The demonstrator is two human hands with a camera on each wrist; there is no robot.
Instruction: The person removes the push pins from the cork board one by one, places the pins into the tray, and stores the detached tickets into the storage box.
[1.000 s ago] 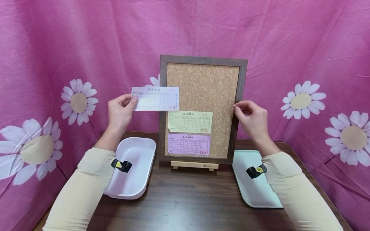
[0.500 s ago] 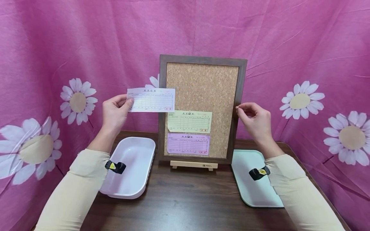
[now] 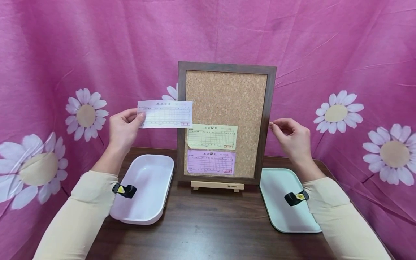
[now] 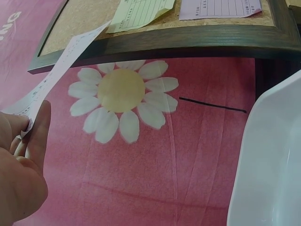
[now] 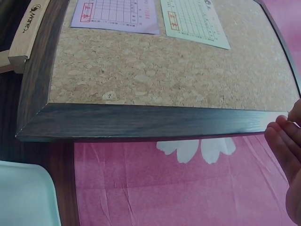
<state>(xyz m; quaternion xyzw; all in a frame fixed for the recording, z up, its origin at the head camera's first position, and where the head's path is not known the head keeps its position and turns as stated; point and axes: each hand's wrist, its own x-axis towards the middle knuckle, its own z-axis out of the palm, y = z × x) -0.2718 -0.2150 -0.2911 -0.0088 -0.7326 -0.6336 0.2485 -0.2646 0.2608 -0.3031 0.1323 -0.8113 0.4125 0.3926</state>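
The cork board point(image 3: 226, 97) stands on its little easel at the middle of the bench's point(image 3: 208, 224) far edge, and the white tub point(image 3: 143, 191) sits by the left edge. Your left hand point(image 3: 121, 128) pinches the white slip point(image 3: 165, 114) by its left end, held up just left of the board's frame. Carry it flat over the tub. Your right hand point(image 3: 290, 137) has fingertips pinched together, seemingly on a pin too small to make out; keep it steady.
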